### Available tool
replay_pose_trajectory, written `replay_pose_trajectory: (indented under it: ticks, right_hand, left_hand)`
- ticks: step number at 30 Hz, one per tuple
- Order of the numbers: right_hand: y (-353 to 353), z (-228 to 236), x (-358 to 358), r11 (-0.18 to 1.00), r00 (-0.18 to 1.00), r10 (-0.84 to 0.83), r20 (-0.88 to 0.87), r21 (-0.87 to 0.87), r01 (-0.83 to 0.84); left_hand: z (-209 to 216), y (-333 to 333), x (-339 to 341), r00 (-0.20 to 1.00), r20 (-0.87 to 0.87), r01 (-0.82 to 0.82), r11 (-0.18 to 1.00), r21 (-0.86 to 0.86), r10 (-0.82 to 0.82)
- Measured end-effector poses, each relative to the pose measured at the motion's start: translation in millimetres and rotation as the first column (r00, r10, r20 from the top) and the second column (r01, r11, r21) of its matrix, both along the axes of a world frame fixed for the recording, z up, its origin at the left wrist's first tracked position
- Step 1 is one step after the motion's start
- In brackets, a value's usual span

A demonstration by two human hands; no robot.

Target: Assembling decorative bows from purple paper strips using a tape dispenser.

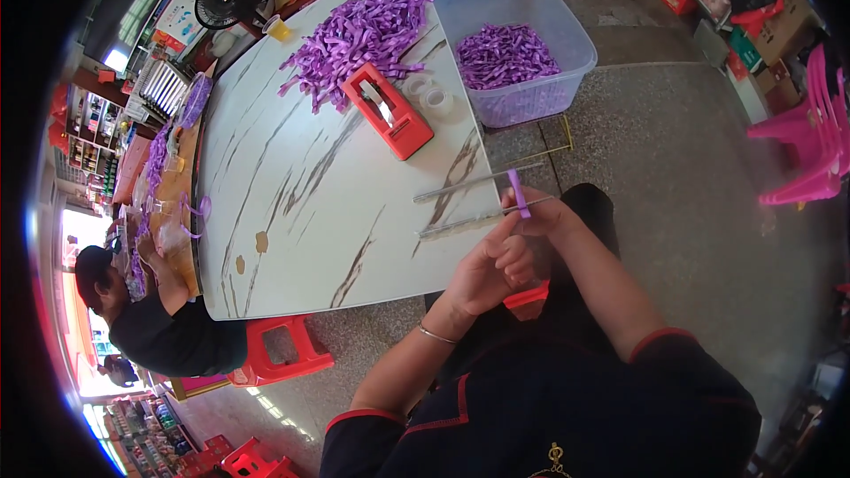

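Note:
A short purple ribbon strip point(515, 183) is looped across two thin rods, an upper rod point(456, 188) and a lower rod point(460, 225), at the table's right edge. My right hand point(540, 215) pinches the strip's near end by the lower rod. Just left of it, my left hand point(496, 267) has its lower fingers curled and its forefinger reaching up to the right fingertips. What lies between its fingertips is hidden. Ahead on the marble-patterned table point(292, 186) are a red tape dispenser point(407, 134) and a heap of folded purple ribbon pieces point(363, 40).
Clear tape rolls point(436, 100) sit beside the dispenser. A translucent plastic bin point(575, 75) of purple pieces stands right of the table. Another person point(159, 327) works at the left near a red stool point(292, 350). Pink chairs point(819, 137) are at the far right.

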State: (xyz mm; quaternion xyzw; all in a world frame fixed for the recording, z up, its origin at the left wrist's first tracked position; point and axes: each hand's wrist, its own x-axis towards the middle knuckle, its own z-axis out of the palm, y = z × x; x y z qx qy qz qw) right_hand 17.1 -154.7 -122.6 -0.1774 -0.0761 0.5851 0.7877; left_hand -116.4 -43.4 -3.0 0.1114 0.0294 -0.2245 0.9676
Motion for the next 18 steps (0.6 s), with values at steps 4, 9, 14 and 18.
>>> replay_pose_trajectory:
  ticks: [4, 9, 14, 18]
  right_hand:
    - [-0.3, 37.6, -5.8, 0.978, 0.991, -0.001, 0.134, -0.208, 0.029]
    - [-31.2, 60.5, 2.2, 0.705, 0.722, -0.007, 0.692, -0.508, 0.494]
    - [-40.6, 104.2, -13.3, 0.39, 0.276, 0.234, 0.932, -0.35, 0.852]
    - [-6.4, 163.3, -46.0, 0.286, -0.104, 0.476, 0.873, -0.042, 0.957]
  left_hand:
    - [0.6, 1.6, -2.5, 1.0, -0.004, -0.006, 1.0, -0.014, 0.006]
    - [1.8, -1.4, -2.6, 0.999, -0.033, -0.032, 0.999, 0.038, 0.033]
    - [-0.8, -0.6, -3.0, 0.999, -0.036, -0.03, 1.0, 0.004, 0.03]
    - [1.4, 0.7, -2.6, 1.0, -0.012, -0.022, 1.0, 0.006, 0.022]
